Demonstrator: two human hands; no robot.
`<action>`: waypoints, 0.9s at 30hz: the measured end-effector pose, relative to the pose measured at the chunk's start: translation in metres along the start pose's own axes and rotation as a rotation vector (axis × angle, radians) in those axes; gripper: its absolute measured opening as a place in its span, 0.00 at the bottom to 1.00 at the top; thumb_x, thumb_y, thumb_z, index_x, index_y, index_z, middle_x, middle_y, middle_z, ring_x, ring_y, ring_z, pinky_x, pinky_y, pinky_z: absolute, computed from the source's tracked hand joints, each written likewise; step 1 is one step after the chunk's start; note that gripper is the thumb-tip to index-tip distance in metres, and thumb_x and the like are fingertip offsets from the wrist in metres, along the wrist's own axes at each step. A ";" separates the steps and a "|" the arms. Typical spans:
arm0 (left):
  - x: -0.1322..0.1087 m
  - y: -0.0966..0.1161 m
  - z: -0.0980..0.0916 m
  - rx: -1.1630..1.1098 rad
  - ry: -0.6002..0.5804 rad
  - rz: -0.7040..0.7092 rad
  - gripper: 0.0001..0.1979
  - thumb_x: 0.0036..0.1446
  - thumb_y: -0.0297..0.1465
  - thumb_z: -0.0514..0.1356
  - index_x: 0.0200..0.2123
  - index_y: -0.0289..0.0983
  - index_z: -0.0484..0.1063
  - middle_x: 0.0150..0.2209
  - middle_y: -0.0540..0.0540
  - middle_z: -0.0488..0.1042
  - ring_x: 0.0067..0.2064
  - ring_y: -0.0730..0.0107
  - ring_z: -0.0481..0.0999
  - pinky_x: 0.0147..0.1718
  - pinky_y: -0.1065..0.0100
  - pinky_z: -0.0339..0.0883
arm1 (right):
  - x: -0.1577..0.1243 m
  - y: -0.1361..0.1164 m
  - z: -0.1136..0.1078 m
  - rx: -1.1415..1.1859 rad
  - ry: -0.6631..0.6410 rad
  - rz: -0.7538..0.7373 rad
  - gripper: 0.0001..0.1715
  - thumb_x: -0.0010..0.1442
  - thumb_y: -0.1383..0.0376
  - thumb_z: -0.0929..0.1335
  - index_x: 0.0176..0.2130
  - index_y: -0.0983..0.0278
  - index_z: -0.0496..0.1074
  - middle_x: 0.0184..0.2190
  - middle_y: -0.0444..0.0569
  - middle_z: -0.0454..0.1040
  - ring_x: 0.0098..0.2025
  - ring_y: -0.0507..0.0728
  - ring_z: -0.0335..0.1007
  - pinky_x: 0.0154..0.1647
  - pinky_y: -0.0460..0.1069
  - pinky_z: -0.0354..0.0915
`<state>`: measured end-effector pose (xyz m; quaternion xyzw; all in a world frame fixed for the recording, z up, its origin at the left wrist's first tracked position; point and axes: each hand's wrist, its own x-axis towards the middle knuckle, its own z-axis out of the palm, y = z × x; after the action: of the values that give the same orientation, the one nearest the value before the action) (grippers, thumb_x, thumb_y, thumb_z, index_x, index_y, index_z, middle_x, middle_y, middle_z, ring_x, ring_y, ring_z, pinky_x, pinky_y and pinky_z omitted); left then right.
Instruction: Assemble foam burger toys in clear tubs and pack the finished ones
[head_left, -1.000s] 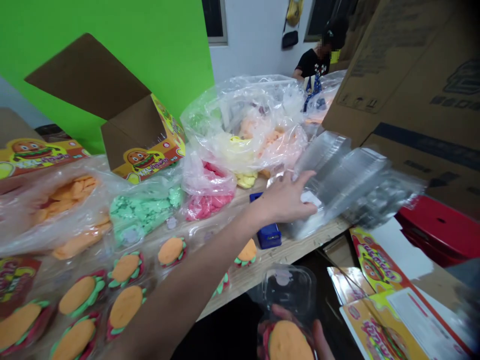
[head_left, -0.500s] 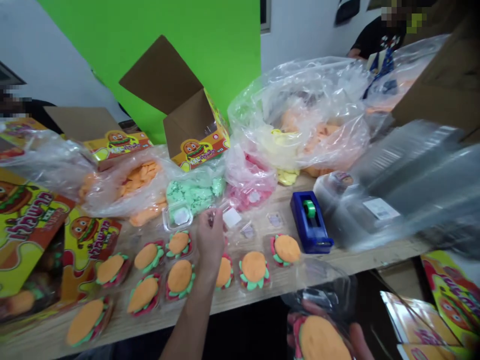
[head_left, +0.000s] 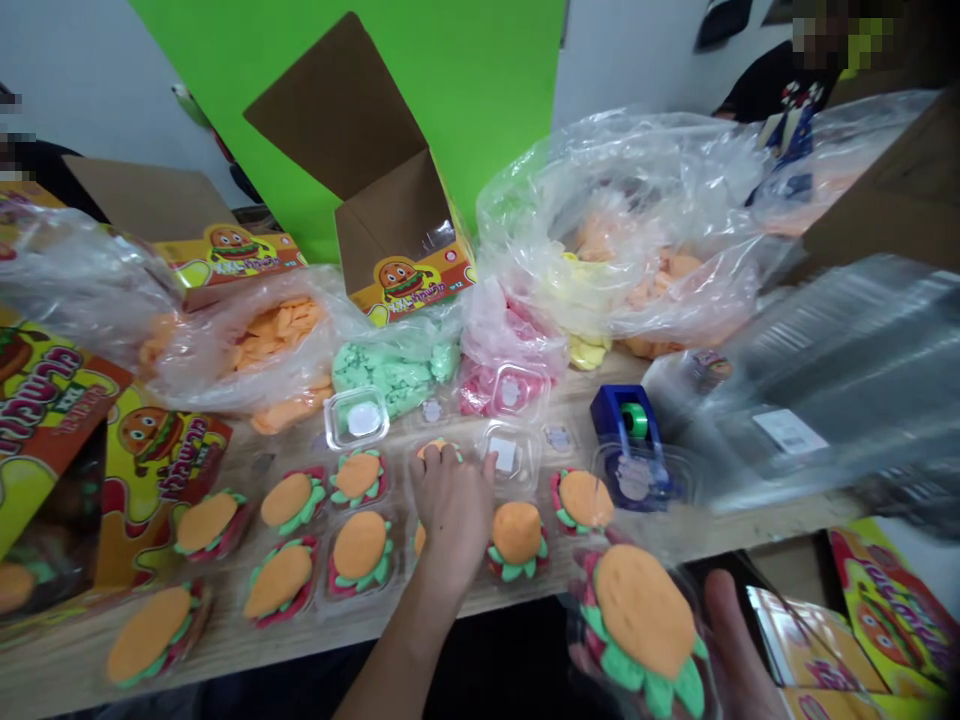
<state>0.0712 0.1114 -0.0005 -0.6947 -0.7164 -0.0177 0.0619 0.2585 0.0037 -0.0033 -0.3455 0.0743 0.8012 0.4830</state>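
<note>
My left hand [head_left: 454, 505] reaches over the row of packs, palm down. Its fingers are bent onto the orange bun of a foam-like toy or candy burger [head_left: 441, 447] in a clear tray, and the thumb is spread off to the right. The hand partly covers that burger and another nearer one. At the lower right, my right hand [head_left: 739, 640] cradles a hinged clear plastic container from below. In it lies a burger [head_left: 646, 612] with orange bun, green leaf and red layer. The container's transparent lid [head_left: 645, 478] stands open, overlapping the blue tape dispenser in view.
Several packed burgers [head_left: 360, 545] line the wooden table [head_left: 52, 690]. Behind them are bags of orange pieces [head_left: 281, 330], green pieces [head_left: 390, 375] and pink pieces [head_left: 510, 375]. An open printed carton [head_left: 405, 250], a tape dispenser [head_left: 609, 405] and stacked clear containers [head_left: 832, 370] stand around. A person [head_left: 780, 85] is at the back right.
My left hand has moved slightly right from between the lids onto a burger, its thumb now spread. The right hand's container has come up further into view. The camera has shifted a little.
</note>
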 end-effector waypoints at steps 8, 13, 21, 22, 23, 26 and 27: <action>0.002 -0.010 -0.010 -0.158 -0.005 -0.020 0.26 0.58 0.44 0.47 0.29 0.30 0.76 0.30 0.33 0.75 0.39 0.47 0.69 0.40 0.51 0.55 | 0.008 -0.008 0.033 -0.071 -0.089 -0.211 0.27 0.55 0.45 0.60 0.43 0.59 0.73 0.44 0.52 0.75 0.45 0.62 0.71 0.49 0.60 0.61; -0.027 0.002 -0.037 -1.553 -0.108 -0.217 0.21 0.59 0.45 0.46 0.49 0.42 0.66 0.53 0.45 0.66 0.55 0.60 0.62 0.54 0.57 0.50 | 0.020 -0.007 0.044 -0.515 -0.030 -0.510 0.29 0.57 0.45 0.57 0.49 0.57 0.67 0.49 0.52 0.70 0.51 0.63 0.65 0.50 0.59 0.60; -0.051 0.058 -0.018 -2.746 -0.821 -0.685 0.26 0.54 0.48 0.50 0.46 0.36 0.70 0.46 0.42 0.73 0.54 0.54 0.64 0.54 0.58 0.54 | 0.035 0.022 0.094 -2.036 0.453 -1.292 0.31 0.48 0.53 0.69 0.48 0.66 0.69 0.47 0.63 0.68 0.46 0.72 0.62 0.44 0.67 0.56; -0.050 0.058 -0.015 -2.791 -0.849 -0.677 0.26 0.53 0.48 0.51 0.45 0.35 0.71 0.45 0.41 0.73 0.54 0.54 0.65 0.54 0.58 0.54 | 0.035 0.024 0.097 -2.063 0.479 -1.331 0.31 0.48 0.53 0.69 0.48 0.66 0.69 0.46 0.63 0.69 0.45 0.72 0.62 0.43 0.66 0.57; -0.048 0.056 -0.013 -2.824 -0.857 -0.668 0.25 0.53 0.47 0.52 0.44 0.35 0.72 0.44 0.41 0.74 0.54 0.53 0.65 0.54 0.57 0.55 | 0.034 0.023 0.099 -2.047 0.474 -1.373 0.32 0.47 0.53 0.69 0.49 0.66 0.69 0.45 0.63 0.69 0.45 0.71 0.62 0.43 0.66 0.57; -0.043 0.049 -0.014 -2.869 -0.853 -0.659 0.21 0.56 0.43 0.51 0.43 0.34 0.72 0.42 0.40 0.75 0.52 0.53 0.68 0.53 0.54 0.56 | 0.026 0.013 0.096 -1.789 0.338 -1.416 0.32 0.49 0.54 0.69 0.51 0.64 0.65 0.48 0.59 0.67 0.49 0.68 0.61 0.47 0.64 0.56; -0.041 0.047 -0.016 -2.867 -0.842 -0.677 0.20 0.57 0.42 0.51 0.43 0.34 0.72 0.42 0.40 0.75 0.50 0.54 0.69 0.52 0.52 0.57 | 0.022 0.007 0.093 -1.630 0.285 -1.375 0.31 0.50 0.54 0.68 0.52 0.62 0.63 0.49 0.57 0.66 0.51 0.67 0.60 0.49 0.62 0.56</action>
<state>0.1200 0.0702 0.0080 0.0683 -0.1817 -0.4936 -0.8478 0.2014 0.0586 0.0514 -0.6212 -0.6367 0.1182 0.4413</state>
